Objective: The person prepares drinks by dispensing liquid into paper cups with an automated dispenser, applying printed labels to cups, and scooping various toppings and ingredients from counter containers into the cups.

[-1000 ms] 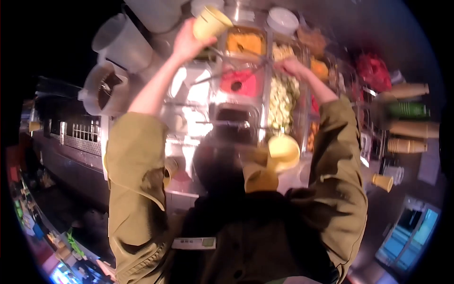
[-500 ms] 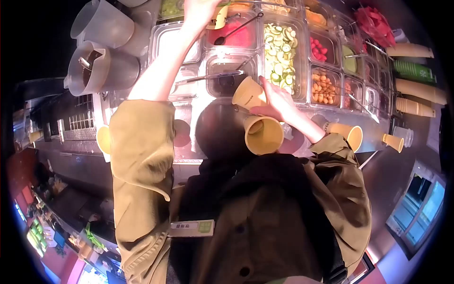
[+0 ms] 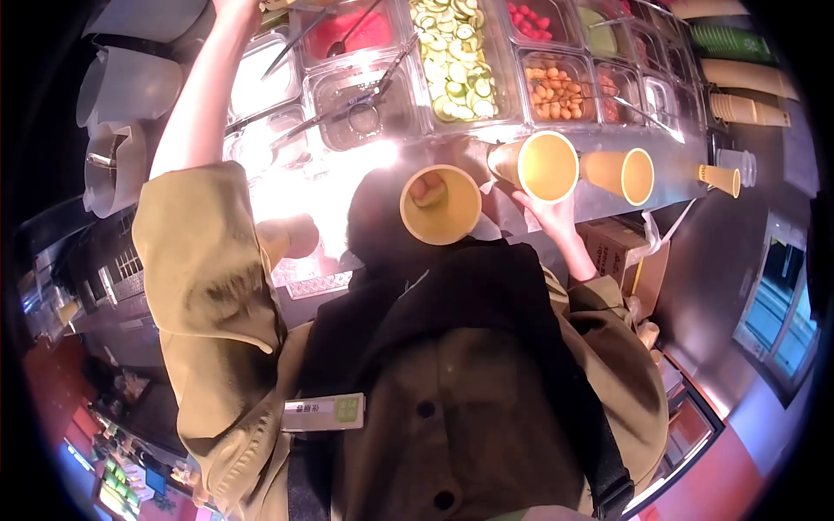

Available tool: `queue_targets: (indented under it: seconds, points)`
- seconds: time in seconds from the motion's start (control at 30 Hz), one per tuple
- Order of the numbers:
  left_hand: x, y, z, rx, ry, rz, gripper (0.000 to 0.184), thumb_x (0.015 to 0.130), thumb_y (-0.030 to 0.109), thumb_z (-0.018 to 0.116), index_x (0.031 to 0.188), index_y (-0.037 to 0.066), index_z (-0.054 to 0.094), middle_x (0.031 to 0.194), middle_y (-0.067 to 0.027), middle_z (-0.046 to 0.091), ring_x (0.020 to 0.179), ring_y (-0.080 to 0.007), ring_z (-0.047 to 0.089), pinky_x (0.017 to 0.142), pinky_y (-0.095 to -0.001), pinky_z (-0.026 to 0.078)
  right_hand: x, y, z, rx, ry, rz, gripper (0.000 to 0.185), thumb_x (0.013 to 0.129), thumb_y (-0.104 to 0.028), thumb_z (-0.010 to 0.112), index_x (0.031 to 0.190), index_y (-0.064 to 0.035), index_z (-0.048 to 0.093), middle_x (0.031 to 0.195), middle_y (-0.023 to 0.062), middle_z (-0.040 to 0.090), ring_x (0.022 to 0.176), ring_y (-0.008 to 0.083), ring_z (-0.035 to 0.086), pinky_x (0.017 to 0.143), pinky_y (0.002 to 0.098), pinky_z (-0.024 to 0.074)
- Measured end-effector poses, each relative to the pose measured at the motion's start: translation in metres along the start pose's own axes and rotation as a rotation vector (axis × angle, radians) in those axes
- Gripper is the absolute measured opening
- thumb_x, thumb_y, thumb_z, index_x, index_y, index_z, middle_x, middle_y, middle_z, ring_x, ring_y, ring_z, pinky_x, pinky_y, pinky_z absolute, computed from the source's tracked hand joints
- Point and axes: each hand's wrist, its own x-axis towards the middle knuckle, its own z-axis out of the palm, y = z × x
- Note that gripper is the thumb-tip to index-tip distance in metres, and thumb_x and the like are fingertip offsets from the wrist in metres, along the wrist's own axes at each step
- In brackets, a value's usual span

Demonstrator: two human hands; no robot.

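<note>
My right hand (image 3: 554, 215) is closed around the lower side of a yellow paper cup (image 3: 549, 168), whose open mouth faces me. To its left stands another paper cup (image 3: 460, 217) with pinkish and greenish pieces inside. A third paper cup (image 3: 638, 176) is close on the right of the held one. My left hand (image 3: 236, 7) reaches to the top edge of the view, beside the food containers. Its fingers are cut off there, and a tan object (image 3: 276, 4) shows just beside it.
Clear containers hold sliced cucumber (image 3: 456, 56), orange-brown balls (image 3: 556, 94), pink pieces (image 3: 530, 22) and red contents (image 3: 334, 35). Tongs (image 3: 343, 111) lie across a dark container. Plastic pitchers (image 3: 130, 87) stand left. A small cup (image 3: 721, 180) and stacked cups (image 3: 747, 110) are right.
The view has shifted. My right hand has carried its cup rightward, from behind the cup with pieces to beside the third cup. My left hand is farther out, at the top edge.
</note>
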Motion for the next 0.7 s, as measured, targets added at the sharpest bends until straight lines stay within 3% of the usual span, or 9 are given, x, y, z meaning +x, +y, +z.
queue_targets:
  seconds: [0.13,0.17,0.2,0.27,0.4,0.43,0.53,0.57,0.7]
  points:
    - [0.021,-0.020,-0.020,-0.108,0.117,0.075,0.028,0.076,0.022,0.065,0.093,0.002,0.058,0.083,-0.0074,0.058,0.070,-0.0151,0.057,0.058,-0.0274,0.048,-0.035,-0.018,-0.044,-0.383,0.436,-0.370,0.048,0.073,-0.012,0.056,0.116,0.0056,0.041,0.103,0.0163,0.052,0.097,0.0259,0.051,0.086,0.0358,0.0399]
    - [0.034,-0.028,-0.033,0.074,0.164,0.050,0.053,0.069,0.028,0.071,0.106,-0.001,0.045,0.095,-0.0111,0.054,0.083,-0.0176,0.054,0.071,-0.0298,0.045,-0.036,-0.032,-0.067,-0.389,0.538,-0.354,0.043,0.074,-0.008,0.052,0.113,0.0053,0.042,0.102,0.0172,0.052,0.091,0.0248,0.052,0.085,0.0350,0.0407]
    - [0.044,-0.029,-0.043,0.250,0.222,0.021,0.081,0.062,0.034,0.077,0.118,-0.005,0.033,0.108,-0.0148,0.050,0.096,-0.0201,0.052,0.084,-0.0323,0.043,-0.023,-0.070,-0.087,-0.327,0.561,-0.706,0.036,0.074,-0.003,0.049,0.110,0.0046,0.044,0.100,0.0174,0.052,0.087,0.0237,0.052,0.082,0.0345,0.0418]
    - [0.047,-0.026,-0.046,0.212,0.237,0.007,0.081,0.062,0.033,0.078,0.118,-0.004,0.032,0.107,-0.0144,0.049,0.095,-0.0208,0.051,0.083,-0.0325,0.043,0.024,-0.141,-0.101,-0.479,0.436,-0.854,0.025,0.077,0.009,0.045,0.101,0.0047,0.049,0.094,0.0140,0.053,0.084,0.0216,0.053,0.076,0.0314,0.0429]
    - [0.039,-0.028,-0.047,0.302,0.246,-0.098,0.083,0.059,0.034,0.077,0.118,-0.004,0.032,0.108,-0.0187,0.050,0.098,-0.0249,0.052,0.086,-0.0340,0.041,0.207,-0.222,0.001,-0.535,0.041,-1.144,0.018,0.077,-0.015,0.058,0.090,-0.0034,0.054,0.087,0.0121,0.054,0.082,0.0316,0.053,0.069,0.0366,0.0455]
    - [0.038,-0.035,-0.050,0.367,0.248,-0.103,0.082,0.058,0.033,0.077,0.118,-0.003,0.034,0.109,-0.0181,0.052,0.100,-0.0252,0.052,0.086,-0.0340,0.041,0.263,-0.218,0.032,-0.651,0.158,-1.231,0.019,0.077,-0.017,0.057,0.090,-0.0038,0.053,0.086,0.0113,0.053,0.085,0.0303,0.052,0.071,0.0380,0.0447]
    - [0.031,-0.041,-0.058,0.505,0.250,-0.112,0.077,0.056,0.033,0.078,0.113,-0.001,0.039,0.107,-0.0184,0.053,0.098,-0.0282,0.053,0.084,-0.0367,0.041,0.367,-0.198,0.082,-1.187,0.157,-0.708,0.042,0.077,-0.034,0.057,0.106,-0.0053,0.049,0.109,0.0141,0.053,0.101,0.0304,0.051,0.083,0.0413,0.0419]
    - [0.029,-0.045,-0.061,0.553,0.252,-0.103,0.077,0.055,0.032,0.078,0.113,-0.001,0.039,0.106,-0.0185,0.053,0.098,-0.0293,0.053,0.084,-0.0372,0.042,0.378,-0.206,0.089,-1.192,-0.068,-0.342,0.050,0.076,-0.039,0.058,0.113,-0.0062,0.046,0.109,0.0152,0.056,0.100,0.0323,0.053,0.085,0.0428,0.0415]
    - [0.029,-0.062,-0.069,0.773,0.158,-0.082,0.073,0.056,0.032,0.076,0.114,0.006,0.041,0.108,-0.0156,0.052,0.102,-0.0330,0.048,0.087,-0.0410,0.039,0.429,-0.184,0.106,-0.867,-0.168,-0.342,0.047,0.076,-0.046,0.056,0.097,-0.0050,0.061,0.099,0.0193,0.060,0.091,0.0329,0.058,0.077,0.0411,0.0462]
